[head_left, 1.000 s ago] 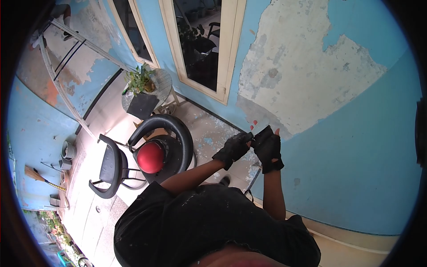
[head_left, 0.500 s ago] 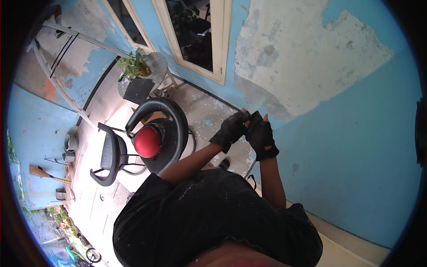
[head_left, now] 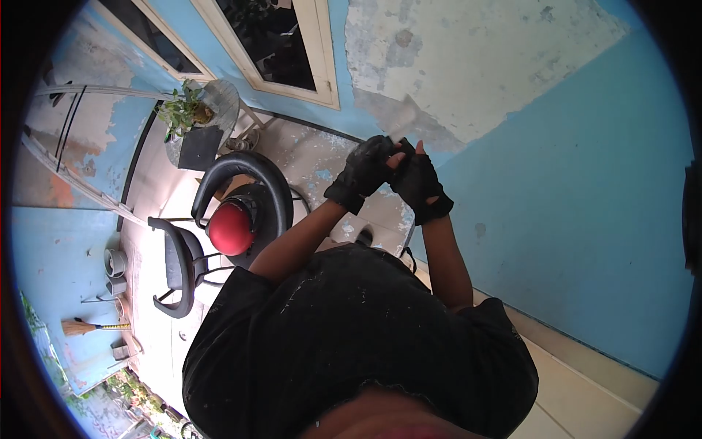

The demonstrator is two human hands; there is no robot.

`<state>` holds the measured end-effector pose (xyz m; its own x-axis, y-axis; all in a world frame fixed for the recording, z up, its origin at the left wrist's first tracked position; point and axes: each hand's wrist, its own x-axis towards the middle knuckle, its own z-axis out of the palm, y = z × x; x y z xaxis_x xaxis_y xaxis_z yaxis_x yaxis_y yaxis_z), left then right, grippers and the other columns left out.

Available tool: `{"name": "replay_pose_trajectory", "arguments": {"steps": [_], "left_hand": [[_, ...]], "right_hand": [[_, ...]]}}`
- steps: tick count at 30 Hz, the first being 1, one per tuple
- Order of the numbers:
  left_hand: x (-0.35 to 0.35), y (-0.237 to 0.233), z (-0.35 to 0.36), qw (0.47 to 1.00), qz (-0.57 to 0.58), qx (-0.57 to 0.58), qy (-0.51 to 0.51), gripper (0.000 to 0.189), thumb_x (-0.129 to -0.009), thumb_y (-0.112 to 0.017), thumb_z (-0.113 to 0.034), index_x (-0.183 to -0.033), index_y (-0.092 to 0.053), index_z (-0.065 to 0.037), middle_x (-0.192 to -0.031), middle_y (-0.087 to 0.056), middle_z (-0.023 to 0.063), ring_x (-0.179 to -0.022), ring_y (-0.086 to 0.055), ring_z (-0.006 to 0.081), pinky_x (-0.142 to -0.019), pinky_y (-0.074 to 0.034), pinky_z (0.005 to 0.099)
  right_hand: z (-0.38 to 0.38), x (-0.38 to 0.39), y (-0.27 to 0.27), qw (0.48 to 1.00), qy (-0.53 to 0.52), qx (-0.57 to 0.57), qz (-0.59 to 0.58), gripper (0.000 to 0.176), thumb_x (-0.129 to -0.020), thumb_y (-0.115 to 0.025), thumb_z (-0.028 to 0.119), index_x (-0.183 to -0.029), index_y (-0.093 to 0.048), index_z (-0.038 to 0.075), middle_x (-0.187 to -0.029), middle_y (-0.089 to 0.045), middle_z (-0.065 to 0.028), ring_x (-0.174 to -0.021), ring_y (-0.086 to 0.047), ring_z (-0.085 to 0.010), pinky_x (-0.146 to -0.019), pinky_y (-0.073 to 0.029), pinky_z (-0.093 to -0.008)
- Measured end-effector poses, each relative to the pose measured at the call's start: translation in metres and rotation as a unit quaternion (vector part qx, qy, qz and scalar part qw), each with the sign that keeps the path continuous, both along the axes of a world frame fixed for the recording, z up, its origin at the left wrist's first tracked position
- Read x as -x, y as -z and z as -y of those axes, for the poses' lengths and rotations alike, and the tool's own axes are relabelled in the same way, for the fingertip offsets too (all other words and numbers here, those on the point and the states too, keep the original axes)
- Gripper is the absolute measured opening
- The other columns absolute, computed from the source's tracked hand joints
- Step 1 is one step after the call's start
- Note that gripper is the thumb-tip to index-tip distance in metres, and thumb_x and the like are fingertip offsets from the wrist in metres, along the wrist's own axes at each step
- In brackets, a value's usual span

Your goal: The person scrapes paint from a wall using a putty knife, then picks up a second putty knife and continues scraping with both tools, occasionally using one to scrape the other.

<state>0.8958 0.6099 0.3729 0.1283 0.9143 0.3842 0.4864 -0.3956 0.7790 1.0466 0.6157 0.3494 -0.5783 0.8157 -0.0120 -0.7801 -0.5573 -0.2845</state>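
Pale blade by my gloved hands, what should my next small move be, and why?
Perhaps ease the blade toward the blue paint at the edge of the bare patch. Your left hand and right hand sit close together near its base, it appears over the stripped wall, and paint remains alongside. Whether it touches the wall isn't clear.

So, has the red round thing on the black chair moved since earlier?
No. Judged against the window, the red round thing and black chair keep their places; only the view shifted.
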Motion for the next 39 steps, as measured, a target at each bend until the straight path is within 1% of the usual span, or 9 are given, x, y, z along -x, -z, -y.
{"name": "replay_pose_trajectory", "arguments": {"steps": [3,11,14,18,21,22,24,25,39], "left_hand": [[-0.005,-0.014,0.001,0.995,-0.032,-0.088,0.037,0.017,-0.084,-0.064,-0.02,-0.09,-0.061,-0.005,-0.081,-0.062,0.013,-0.071,-0.063,0.0294,-0.06,-0.049,0.0386],[0.002,-0.005,0.009,0.996,0.017,-0.077,0.034,0.016,-0.081,-0.065,-0.019,-0.089,-0.063,-0.006,-0.08,-0.061,0.0129,-0.072,-0.061,0.0326,-0.063,-0.049,0.0409],[0.008,-0.006,0.008,0.999,0.041,-0.013,-0.011,0.014,-0.081,-0.065,-0.019,-0.089,-0.064,-0.008,-0.079,-0.059,0.0113,-0.072,-0.06,0.032,-0.063,-0.048,0.0409],[0.013,-0.017,0.008,0.995,0.016,-0.059,-0.08,0.015,-0.08,-0.066,-0.021,-0.085,-0.062,-0.008,-0.076,-0.058,0.0105,-0.07,-0.06,0.0307,-0.062,-0.048,0.0392],[0.011,-0.014,0.016,0.997,0.034,0.001,-0.065,0.019,-0.078,-0.07,-0.023,-0.081,-0.059,-0.007,-0.075,-0.057,0.0106,-0.069,-0.06,0.0296,-0.061,-0.048,0.0383],[0.01,-0.01,0.019,0.997,0.049,0.023,-0.046,0.022,-0.077,-0.072,-0.024,-0.079,-0.058,-0.007,-0.075,-0.057,0.0106,-0.068,-0.059,0.0289,-0.061,-0.048,0.038],[0.004,0.0,0.028,0.999,0.015,-0.027,0.031,0.035,-0.071,-0.078,-0.031,-0.083,-0.057,-0.006,-0.078,-0.058,0.0109,-0.071,-0.061,0.03,-0.061,-0.049,0.0384],[0.002,0.0,0.032,0.996,0.01,-0.055,0.072,0.037,-0.069,-0.079,-0.032,-0.086,-0.058,-0.007,-0.079,-0.059,0.0109,-0.072,-0.061,0.0309,-0.062,-0.049,0.0387],[-0.018,0.008,0.048,0.987,0.006,-0.081,0.141,0.01,-0.072,-0.063,-0.008,-0.081,-0.058,-0.007,-0.081,-0.057,0.0116,-0.073,-0.06,0.0325,-0.063,-0.05,0.0415]], "right_hand": [[-0.001,0.002,0.012,0.981,-0.015,0.168,-0.096,0.055,-0.097,-0.047,0.027,-0.141,-0.026,0.001,-0.119,-0.052,-0.0097,-0.102,-0.054,-0.0204,-0.092,-0.043,-0.0298],[-0.005,0.013,0.012,0.664,0.112,-0.534,0.512,0.042,-0.095,-0.043,0.009,-0.135,-0.035,-0.002,-0.118,-0.054,-0.0062,-0.104,-0.055,-0.0174,-0.094,-0.042,-0.0299],[0.003,0.026,-0.001,0.994,-0.05,-0.052,0.087,0.029,-0.099,-0.033,0.021,-0.115,-0.052,0.006,-0.113,-0.059,-0.0024,-0.098,-0.056,-0.018,-0.092,-0.042,-0.0304],[0.002,0.03,-0.012,0.984,-0.006,-0.009,0.181,0.023,-0.097,-0.037,0.019,-0.106,-0.054,0.006,-0.103,-0.059,-0.0022,-0.094,-0.057,-0.0184,-0.096,-0.039,-0.0354],[-0.015,0.016,-0.028,0.524,-0.01,-0.477,0.706,0.055,-0.097,-0.039,0.04,-0.139,-0.032,0.004,-0.141,-0.039,-0.0126,-0.126,-0.042,-0.0219,-0.097,-0.039,-0.0351],[-0.017,0.02,-0.024,0.524,-0.013,-0.481,0.703,0.055,-0.097,-0.039,0.04,-0.139,-0.032,0.004,-0.141,-0.039,-0.0126,-0.126,-0.042,-0.0219,-0.097,-0.039,-0.0351],[-0.021,0.026,-0.004,0.945,0.1,-0.094,0.298,0.061,-0.097,-0.037,0.047,-0.143,-0.026,0.009,-0.145,-0.033,-0.0147,-0.129,-0.038,-0.0267,-0.098,-0.036,-0.041],[-0.039,0.023,0.012,0.982,0.076,-0.022,0.171,0.065,-0.095,-0.032,0.055,-0.146,-0.021,0.015,-0.147,-0.029,-0.0149,-0.132,-0.033,-0.0286,-0.1,-0.033,-0.0456],[-0.054,0.014,-0.02,0.933,0.157,0.042,0.32,0.068,-0.097,-0.025,0.052,-0.147,-0.007,0.01,-0.151,-0.017,-0.0158,-0.139,-0.02,-0.0283,-0.108,-0.019,-0.0525]]}}
